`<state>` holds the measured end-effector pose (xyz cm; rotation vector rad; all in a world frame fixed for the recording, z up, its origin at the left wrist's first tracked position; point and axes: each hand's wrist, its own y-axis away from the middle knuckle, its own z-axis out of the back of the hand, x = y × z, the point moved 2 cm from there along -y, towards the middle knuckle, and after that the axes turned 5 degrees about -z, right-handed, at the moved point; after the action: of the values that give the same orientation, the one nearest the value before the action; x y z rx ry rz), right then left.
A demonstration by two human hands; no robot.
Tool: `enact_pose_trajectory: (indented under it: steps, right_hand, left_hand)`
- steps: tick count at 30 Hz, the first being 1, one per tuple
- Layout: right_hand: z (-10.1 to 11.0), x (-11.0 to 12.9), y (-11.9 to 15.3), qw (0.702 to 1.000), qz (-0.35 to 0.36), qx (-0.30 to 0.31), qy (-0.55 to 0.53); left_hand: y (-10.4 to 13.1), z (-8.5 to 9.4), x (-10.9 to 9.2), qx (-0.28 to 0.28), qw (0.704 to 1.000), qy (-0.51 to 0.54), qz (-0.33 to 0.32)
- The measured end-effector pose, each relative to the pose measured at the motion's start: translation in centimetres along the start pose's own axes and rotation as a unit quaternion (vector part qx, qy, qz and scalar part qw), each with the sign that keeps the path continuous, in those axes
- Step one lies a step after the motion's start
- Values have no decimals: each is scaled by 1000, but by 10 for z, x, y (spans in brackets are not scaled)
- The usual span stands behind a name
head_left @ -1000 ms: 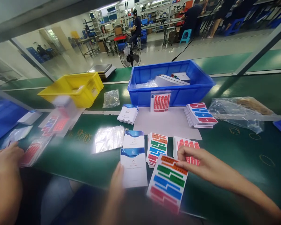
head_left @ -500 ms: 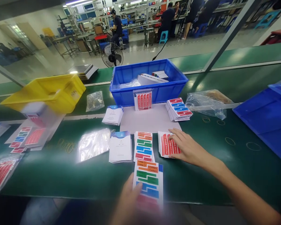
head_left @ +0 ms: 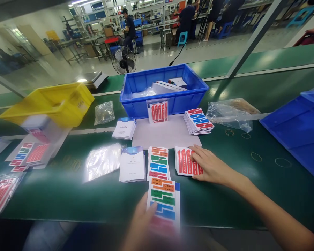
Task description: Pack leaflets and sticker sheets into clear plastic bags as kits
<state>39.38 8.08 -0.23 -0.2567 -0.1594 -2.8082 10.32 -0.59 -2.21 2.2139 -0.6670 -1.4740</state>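
Head view: the left hand point(head_left: 144, 211) gripped a colourful sticker sheet point(head_left: 164, 195) over the green table's point(head_left: 99, 198) near edge. The right hand point(head_left: 210, 165), fingers bent, touched the red sticker pile point(head_left: 184, 161); whether it gripped any, I couldn't tell.

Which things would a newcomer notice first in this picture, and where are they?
The blue bin in the upper middle stands out, with a yellow bin to its left. Nearer, the left hand holds a sheet of coloured stickers, while the right hand touches a stack of red-printed sheets.
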Motion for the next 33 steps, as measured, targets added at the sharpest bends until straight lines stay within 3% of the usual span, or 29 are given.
enact_pose_trajectory:
  steps: [13, 16, 19, 23, 26, 29, 31, 33]
  right_hand:
    - [13, -4, 17, 998, -9, -39, -39]
    - [26, 21, 29, 996, -2, -19, -87]
    - [28, 66, 40, 990, 50, 13, -131]
    - [10, 121, 45, 986, 94, -14, -137]
    - [-6, 133, 48, 982, 80, -59, -163]
    - [-17, 124, 55, 960, 14, -131, -247]
    - [-26, 114, 59, 932, -37, -146, -329]
    - [-39, 108, 61, 903, -68, -119, -406]
  left_hand:
    - [-3, -2, 4, -31, 999, 17, -12]
    - [0, -7, 4, -51, 998, 25, -24]
    - [1, -16, 4, -40, 997, 39, -60]
    - [2, -22, 4, 22, 993, 8, -112]
    - [6, -20, -6, 78, 983, -104, -129]
    - [16, -17, -29, 119, 927, -298, -196]
    - [22, -18, -43, 153, 851, -434, -255]
    - [23, -19, -51, 179, 765, -543, -297]
